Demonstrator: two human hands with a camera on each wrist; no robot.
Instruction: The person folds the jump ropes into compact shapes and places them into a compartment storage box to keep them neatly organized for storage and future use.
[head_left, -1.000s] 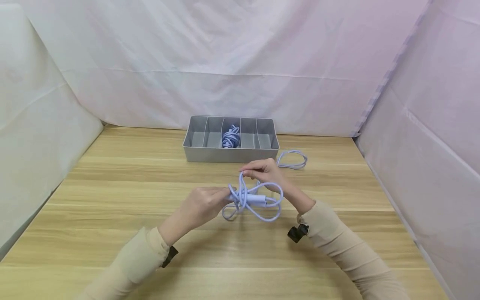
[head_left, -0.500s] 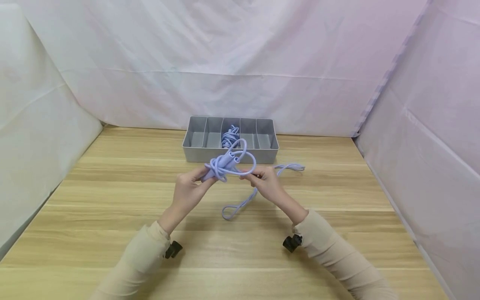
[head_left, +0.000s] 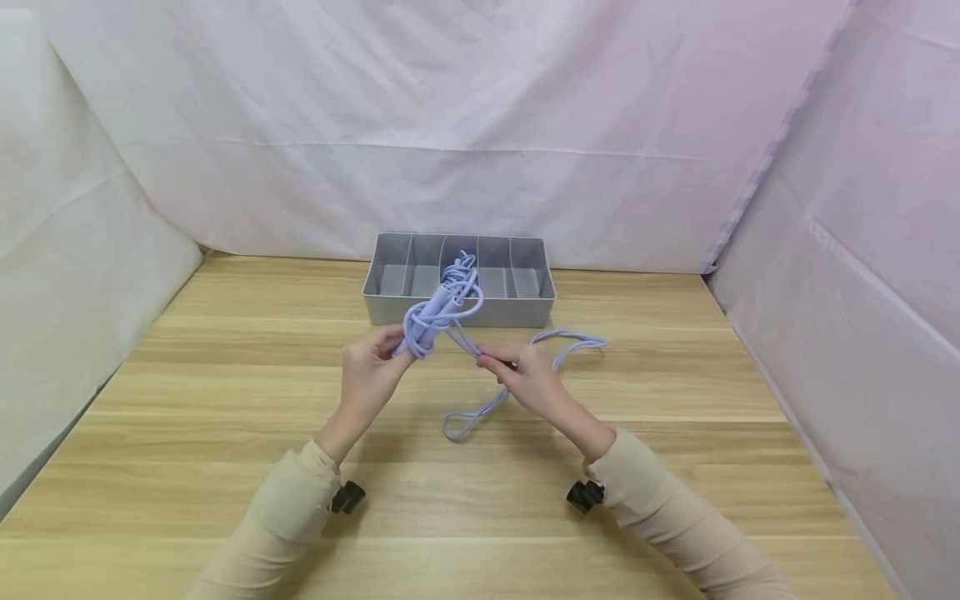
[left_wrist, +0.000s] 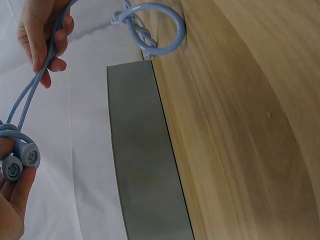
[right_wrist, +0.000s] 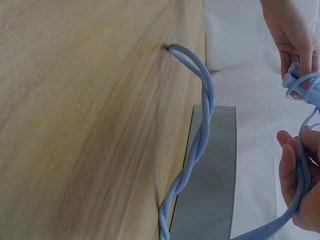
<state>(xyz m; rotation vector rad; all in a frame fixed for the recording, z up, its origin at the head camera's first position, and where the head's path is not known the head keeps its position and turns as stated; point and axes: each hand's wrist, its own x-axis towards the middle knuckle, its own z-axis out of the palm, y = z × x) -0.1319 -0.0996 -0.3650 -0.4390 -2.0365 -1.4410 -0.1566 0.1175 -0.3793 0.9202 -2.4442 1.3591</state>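
Cord (right_wrist: pixel 204 125) smooth, glossy plastic — tray (head_left: pixel 517 313) matt, smooth — tabletop (head_left: pixel 480 508) wood-grained.

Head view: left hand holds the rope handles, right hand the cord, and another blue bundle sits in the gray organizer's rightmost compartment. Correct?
No: the head view shows that blue bundle in the middle compartment of the gray organizer, not the rightmost. The left hand holds the handles, the right hand the cord.

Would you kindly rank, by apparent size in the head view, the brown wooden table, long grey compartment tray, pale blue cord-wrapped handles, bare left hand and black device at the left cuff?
1. Table
2. Grey tray
3. Pale blue handles and left hand: too alike to rank
4. Black device
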